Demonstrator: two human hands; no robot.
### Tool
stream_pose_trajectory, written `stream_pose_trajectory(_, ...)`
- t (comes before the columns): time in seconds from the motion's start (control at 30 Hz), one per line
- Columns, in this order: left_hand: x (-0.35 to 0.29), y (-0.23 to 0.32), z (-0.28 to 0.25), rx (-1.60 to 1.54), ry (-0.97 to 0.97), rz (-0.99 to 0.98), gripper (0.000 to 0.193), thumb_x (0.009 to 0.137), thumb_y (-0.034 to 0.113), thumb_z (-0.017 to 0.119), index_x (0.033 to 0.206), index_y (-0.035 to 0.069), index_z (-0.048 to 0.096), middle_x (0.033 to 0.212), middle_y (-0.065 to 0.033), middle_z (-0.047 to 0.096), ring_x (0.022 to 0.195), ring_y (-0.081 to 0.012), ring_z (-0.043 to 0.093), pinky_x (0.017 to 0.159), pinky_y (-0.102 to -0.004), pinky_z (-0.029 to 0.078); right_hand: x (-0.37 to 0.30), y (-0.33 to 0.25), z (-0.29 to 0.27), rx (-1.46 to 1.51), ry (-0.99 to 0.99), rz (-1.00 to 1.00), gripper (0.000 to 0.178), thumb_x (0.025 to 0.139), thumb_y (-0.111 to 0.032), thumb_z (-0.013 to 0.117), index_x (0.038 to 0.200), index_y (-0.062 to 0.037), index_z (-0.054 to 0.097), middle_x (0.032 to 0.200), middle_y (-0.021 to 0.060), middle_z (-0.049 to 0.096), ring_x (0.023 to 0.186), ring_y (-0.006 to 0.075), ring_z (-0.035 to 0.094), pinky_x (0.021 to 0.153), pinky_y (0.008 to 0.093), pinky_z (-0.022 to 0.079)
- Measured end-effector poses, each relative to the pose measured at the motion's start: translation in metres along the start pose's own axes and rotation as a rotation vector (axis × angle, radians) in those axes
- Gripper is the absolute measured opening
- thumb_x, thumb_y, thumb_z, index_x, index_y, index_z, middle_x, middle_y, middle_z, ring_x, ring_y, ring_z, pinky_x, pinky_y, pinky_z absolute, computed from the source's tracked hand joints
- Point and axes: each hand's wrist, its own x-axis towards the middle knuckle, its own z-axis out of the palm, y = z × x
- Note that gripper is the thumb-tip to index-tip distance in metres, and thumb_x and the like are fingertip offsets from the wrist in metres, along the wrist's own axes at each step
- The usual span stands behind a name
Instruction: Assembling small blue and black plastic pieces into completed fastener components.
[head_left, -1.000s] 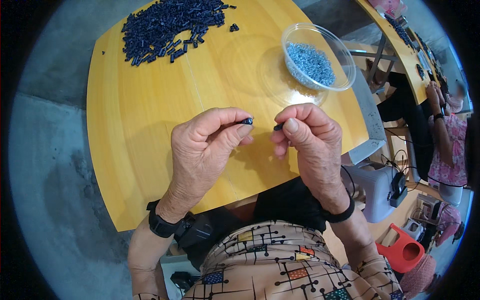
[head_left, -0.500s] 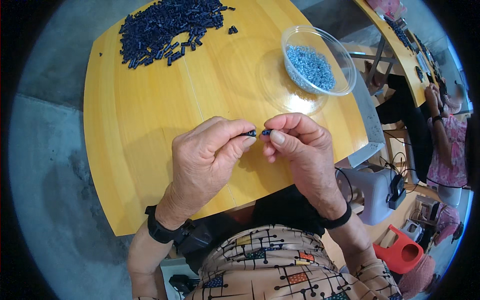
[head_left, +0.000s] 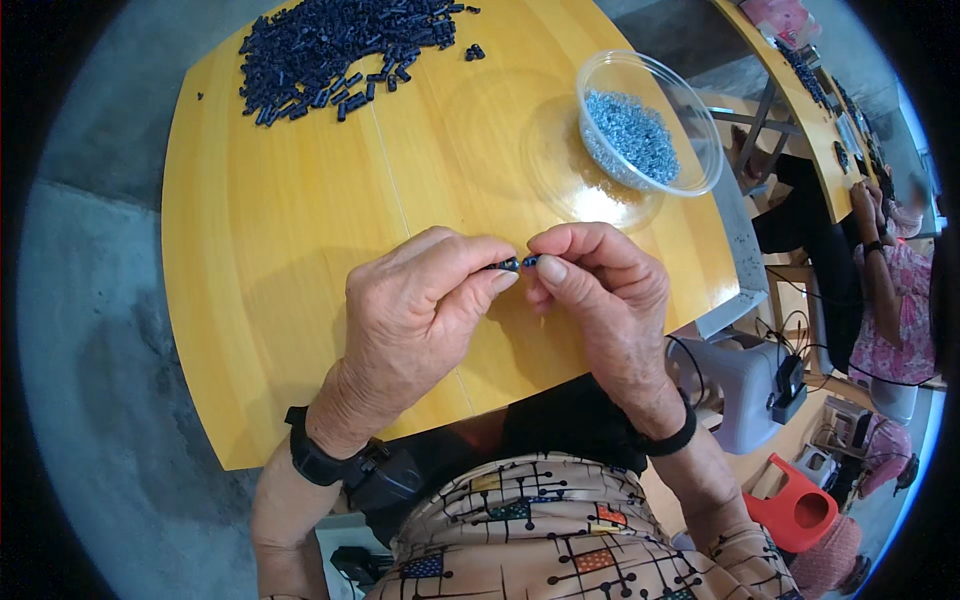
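Note:
My left hand point(head_left: 412, 312) is closed in a pinch on a small black plastic tube point(head_left: 507, 264), its end poking out past the fingertips. Facing it, my right hand point(head_left: 612, 298) pinches a small dark piece point(head_left: 531, 260) with a bluish shine; its exact kind is too small to tell. The ends of the two pieces meet or nearly meet, above the near half of the yellow table point(head_left: 290, 260). At the far left lies a heap of short black plastic tubes point(head_left: 330, 50). A clear round bowl point(head_left: 703, 180) at the far right holds many small silvery metal pieces point(head_left: 630, 135).
A few loose black pieces point(head_left: 474, 52) lie right of the heap. Past the table's right edge stand a grey plastic stool point(head_left: 735, 400) with cables and a red plastic chair point(head_left: 795, 505). Another person point(head_left: 880, 290) sits at a second table point(head_left: 800, 90).
The dark piece and the black tube have come closer together, end to end. Both hands keep their pinch. The whole view has shifted slightly.

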Motion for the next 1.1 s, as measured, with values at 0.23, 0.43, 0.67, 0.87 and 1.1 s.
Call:
stream_pose_trajectory(0.23, 0.0001, -0.0002, 0.0012, 0.004, -0.008, -0.003, 0.013, 0.078, -0.001, 0.068, 0.091, -0.001, 0.064, 0.073, -0.0074, 0.062, 0.064, -0.0127, 0.060, 0.056, -0.0233, 0.047, 0.0016, 0.0076, -0.0015, -0.034, -0.019, -0.052, 0.016, 0.087, -0.002, 0.061, 0.101, 0.0042, 0.062, 0.084, 0.0030, 0.063, 0.071, 0.0070, 0.058, 0.065, 0.0194, 0.049)
stream_pose_trajectory(0.43, -0.0001, -0.0021, 0.0027, 0.006, -0.007, 0.007, 0.013, 0.077, -0.001, 0.068, 0.089, -0.001, 0.065, 0.074, -0.0079, 0.063, 0.065, -0.0141, 0.060, 0.057, -0.0239, 0.047, -0.0002, 0.0080, -0.0001, -0.067, 0.001, -0.047, 0.015, 0.087, -0.002, 0.061, 0.100, 0.0043, 0.062, 0.085, 0.0029, 0.063, 0.072, 0.0065, 0.057, 0.066, 0.0194, 0.048)
stream_pose_trajectory(0.67, -0.0001, -0.0022, 0.0014, 0.018, 0.000, 0.039, 0.015, 0.076, -0.001, 0.070, 0.089, -0.001, 0.065, 0.074, -0.0091, 0.063, 0.066, -0.0168, 0.061, 0.058, -0.0260, 0.048, -0.0016, 0.0069, 0.0015, -0.133, 0.004, -0.083, 0.013, 0.086, -0.001, 0.061, 0.098, 0.0043, 0.061, 0.083, 0.0019, 0.062, 0.072, 0.0060, 0.057, 0.067, 0.0192, 0.048)
stream_pose_trajectory(0.87, 0.0006, -0.0017, 0.0006, 0.063, -0.009, 0.110, 0.015, 0.075, -0.001, 0.070, 0.089, 0.000, 0.065, 0.074, -0.0095, 0.063, 0.066, -0.0181, 0.062, 0.059, -0.0263, 0.048, -0.0026, 0.0070, 0.0019, -0.127, 0.009, -0.095, 0.012, 0.086, 0.000, 0.061, 0.098, 0.0041, 0.061, 0.082, 0.0016, 0.061, 0.072, 0.0060, 0.056, 0.066, 0.0191, 0.047)
stream_pose_trajectory(1.1, 0.0004, 0.0024, 0.0013, 0.088, -0.012, 0.099, 0.014, 0.074, -0.003, 0.069, 0.088, 0.000, 0.065, 0.075, -0.0099, 0.063, 0.066, -0.0183, 0.062, 0.059, -0.0264, 0.049, -0.0018, 0.0080, 0.0000, -0.117, -0.015, -0.090, 0.012, 0.087, -0.001, 0.060, 0.098, 0.0038, 0.061, 0.079, 0.0008, 0.060, 0.070, 0.0055, 0.055, 0.064, 0.0185, 0.046)
